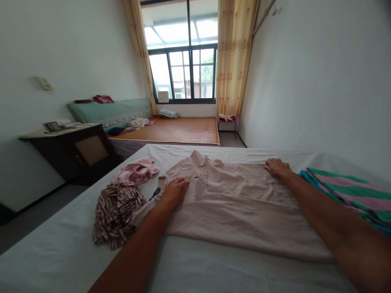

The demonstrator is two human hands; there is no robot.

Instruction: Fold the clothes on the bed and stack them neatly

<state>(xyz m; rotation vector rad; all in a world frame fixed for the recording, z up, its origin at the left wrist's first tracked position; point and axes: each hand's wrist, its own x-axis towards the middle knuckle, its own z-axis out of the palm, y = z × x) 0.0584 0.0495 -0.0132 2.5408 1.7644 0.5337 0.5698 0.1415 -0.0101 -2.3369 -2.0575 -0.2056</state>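
Observation:
A pale pink shirt (232,207) with small dark print lies spread sideways on the white sheet (214,272), its collar at the upper left. My left hand (176,191) rests on the shirt near the collar and sleeve, fingers bent and close together; whether it pinches fabric is hard to see. At the shirt's far right edge, my right hand (276,167) touches the cloth with its fingertips curled, and any fabric between them is too small to make out.
Left of the shirt are a crumpled brown-and-white patterned cloth (117,215) and a pink cloth (136,171). Folded striped fabric (351,191) sits at the right. Beyond stand a dark cabinet (67,154), a mat-covered bed (183,129) and a small stool (227,121).

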